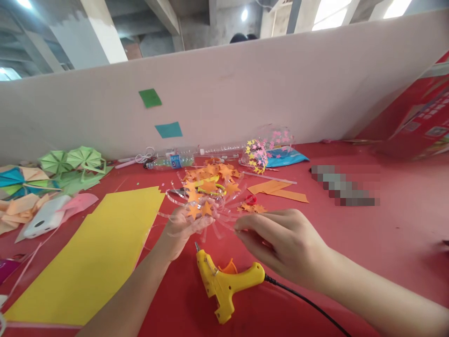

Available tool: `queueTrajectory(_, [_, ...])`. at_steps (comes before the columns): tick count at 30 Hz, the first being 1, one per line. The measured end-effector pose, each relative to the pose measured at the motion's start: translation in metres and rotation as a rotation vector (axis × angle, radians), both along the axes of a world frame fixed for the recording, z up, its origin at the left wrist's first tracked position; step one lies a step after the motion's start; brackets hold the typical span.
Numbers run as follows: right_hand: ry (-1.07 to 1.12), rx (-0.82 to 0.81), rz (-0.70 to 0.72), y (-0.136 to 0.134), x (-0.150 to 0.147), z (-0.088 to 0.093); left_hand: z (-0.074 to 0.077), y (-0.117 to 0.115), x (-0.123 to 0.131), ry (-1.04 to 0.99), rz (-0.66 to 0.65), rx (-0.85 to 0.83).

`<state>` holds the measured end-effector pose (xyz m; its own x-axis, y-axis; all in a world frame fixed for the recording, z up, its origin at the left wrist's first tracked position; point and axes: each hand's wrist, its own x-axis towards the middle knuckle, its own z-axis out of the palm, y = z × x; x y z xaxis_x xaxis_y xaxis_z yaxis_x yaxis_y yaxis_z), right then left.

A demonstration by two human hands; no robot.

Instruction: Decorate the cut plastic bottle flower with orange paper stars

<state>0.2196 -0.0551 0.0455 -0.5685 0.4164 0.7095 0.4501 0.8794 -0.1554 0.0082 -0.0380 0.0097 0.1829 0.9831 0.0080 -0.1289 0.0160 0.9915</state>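
My left hand (184,223) is closed around the base of a clear plastic bottle piece cut into many curling strips (219,210). Orange paper stars (206,208) sit on several strips. My right hand (286,238) is just to the right, thumb and fingertips pinched together beside the strip ends. Whatever is in that pinch is too small or hidden to make out. Below both hands a yellow glue gun (224,283) with an orange trigger lies on its side, nozzle toward the upper left. Behind the cut bottle is a pile of orange stars (226,171), partly covered by it.
Yellow paper sheets (91,252) lie at left, near folded green paper (84,159) and a white device (47,217). Orange paper strips (278,189), a star-covered bottle piece (257,157) and plastic bottles (175,159) lie toward the white partition (217,93). A red box (417,117) stands right.
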Motion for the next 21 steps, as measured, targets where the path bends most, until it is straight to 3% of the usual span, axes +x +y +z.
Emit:
queueTrajectory(6, [-0.019, -0.001, 0.007, -0.004, 0.004, 0.011, 0.0, 0.0, 0.001, -0.007, 0.018, -0.027])
queueTrajectory(11, [0.115, -0.047, -0.048, -0.009, 0.011, 0.021, -0.003, 0.0, -0.001, -0.018, -0.008, -0.007])
queueTrajectory(13, [0.101, -0.043, -0.1, -0.008, 0.011, 0.02, -0.007, 0.001, -0.002, 0.018, 0.011, -0.049])
queueTrajectory(17, [-0.018, -0.007, -0.178, -0.005, 0.007, 0.015, -0.017, 0.001, -0.005, 0.045, 0.181, -0.143])
queueTrajectory(21, [-0.078, -0.002, -0.217, -0.004, 0.004, 0.009, -0.021, 0.0, -0.006, 0.025, 0.139, -0.099])
